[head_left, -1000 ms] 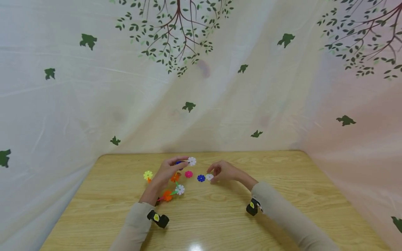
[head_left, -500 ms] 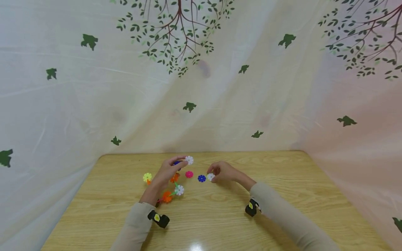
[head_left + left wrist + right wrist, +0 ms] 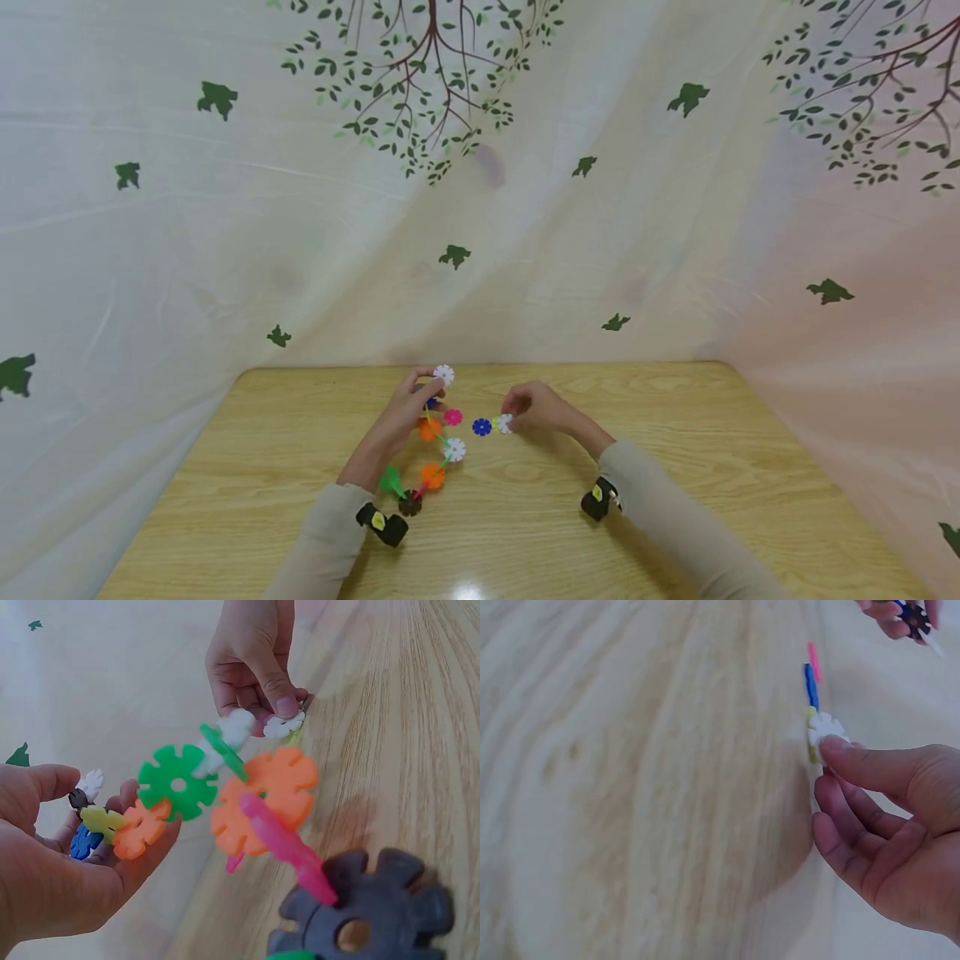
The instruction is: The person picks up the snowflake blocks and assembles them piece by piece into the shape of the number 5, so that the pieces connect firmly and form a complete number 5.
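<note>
My left hand (image 3: pixel 399 421) holds up a chain of interlocked flower-shaped plastic discs. A white disc (image 3: pixel 444 375) tops it at the fingertips, with a dark disc (image 3: pixel 79 798), a blue disc (image 3: pixel 86 841) and a yellow disc (image 3: pixel 103 822) close by among the fingers. From there the chain hangs through an orange disc (image 3: pixel 141 829), a green disc (image 3: pixel 178 786) and more colours to a black disc (image 3: pixel 409 502). Near the table surface, thumb and fingers of my right hand (image 3: pixel 546 407) pinch another white disc (image 3: pixel 826 731); a yellow disc (image 3: pixel 812 750) shows right beside it.
On the wooden table (image 3: pixel 645 533), a loose blue disc (image 3: pixel 482 427) and a pink disc (image 3: pixel 453 417) lie between the hands. A pale curtain (image 3: pixel 525 283) printed with leaves and branches hangs behind the table's far edge.
The lower chain has swung right, bringing the black disc and a green one out from behind the left wrist. The right hand's white disc has shifted slightly right, and yellow now shows beside it.
</note>
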`<state>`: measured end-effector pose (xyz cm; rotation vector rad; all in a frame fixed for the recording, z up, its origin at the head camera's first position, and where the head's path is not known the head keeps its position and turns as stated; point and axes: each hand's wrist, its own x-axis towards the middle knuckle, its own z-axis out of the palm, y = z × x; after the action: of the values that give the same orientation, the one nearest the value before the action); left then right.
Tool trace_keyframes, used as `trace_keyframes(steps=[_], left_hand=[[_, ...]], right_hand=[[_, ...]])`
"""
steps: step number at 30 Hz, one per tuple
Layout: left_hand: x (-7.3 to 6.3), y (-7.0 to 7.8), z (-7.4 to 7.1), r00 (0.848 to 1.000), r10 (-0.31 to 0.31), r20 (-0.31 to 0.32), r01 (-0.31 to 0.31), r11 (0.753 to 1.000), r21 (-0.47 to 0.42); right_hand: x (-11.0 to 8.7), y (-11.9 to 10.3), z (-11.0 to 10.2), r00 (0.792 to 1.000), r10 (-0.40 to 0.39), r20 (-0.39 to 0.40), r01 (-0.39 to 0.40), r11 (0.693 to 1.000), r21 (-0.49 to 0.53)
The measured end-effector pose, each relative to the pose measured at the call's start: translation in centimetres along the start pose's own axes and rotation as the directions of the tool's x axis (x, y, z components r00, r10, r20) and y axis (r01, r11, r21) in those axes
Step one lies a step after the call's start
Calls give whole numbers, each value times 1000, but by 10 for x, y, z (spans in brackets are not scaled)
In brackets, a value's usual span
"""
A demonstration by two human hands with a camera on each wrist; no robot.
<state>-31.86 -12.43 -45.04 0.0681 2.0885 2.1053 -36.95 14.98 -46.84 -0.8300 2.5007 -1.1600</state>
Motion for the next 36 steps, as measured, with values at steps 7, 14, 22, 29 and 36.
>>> trace_keyframes(steps=[7, 14, 22, 29, 36], left_hand=[[-1, 1, 1, 1000, 17, -7, -17, 1000, 2], [0, -1, 0, 1000, 22, -4, -23, 1000, -11], [2, -2, 0, 998, 30, -58, -32, 999, -41], [2, -1, 0, 997, 37, -74, -43, 996, -80], [2, 0, -2, 997, 26, -68, -31, 997, -76]], right_hand=[[2, 0, -6, 999, 52, 3, -52, 996, 73], [10, -19, 1, 989, 64, -136, -31, 973, 231], [20, -46, 17, 959, 21, -281, 70, 948, 310], [27, -58, 27, 934, -16, -357, 134, 942, 309], [28, -58, 35, 931, -36, -363, 150, 945, 291]])
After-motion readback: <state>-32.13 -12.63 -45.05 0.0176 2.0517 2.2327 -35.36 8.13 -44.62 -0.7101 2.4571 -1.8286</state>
